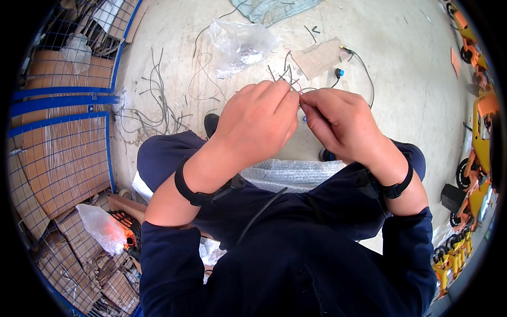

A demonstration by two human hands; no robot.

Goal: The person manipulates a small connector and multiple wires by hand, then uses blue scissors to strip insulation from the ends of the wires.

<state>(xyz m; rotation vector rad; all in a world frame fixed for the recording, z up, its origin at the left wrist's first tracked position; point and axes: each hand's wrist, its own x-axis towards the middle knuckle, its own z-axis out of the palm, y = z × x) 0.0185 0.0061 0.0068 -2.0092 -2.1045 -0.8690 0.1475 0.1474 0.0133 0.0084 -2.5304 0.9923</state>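
Observation:
Both hands meet in front of me over the floor, closed at the fingertips. My left hand (256,121) is pinched, its fingertips largely hidden behind its own back. Against it, my right hand (343,119) pinches thumb to forefinger. Thin wires (300,90), one reddish, show at the meeting point; their gripped ends are hidden. Just beyond the fingers lie short dark cable pieces (288,74). A blue connector (339,73) on a black cable sits beyond my right hand. Farther right, a black cable (365,66) with a yellow tip curves over the floor.
Loose grey cables (161,100) lie on the floor at left, beside a blue wire-mesh cage (63,95) holding cardboard. A clear plastic bag (240,45) and a cardboard piece (319,57) lie ahead. Bubble wrap (296,174) is between my legs. Yellow-orange wheeled items (478,132) line the right.

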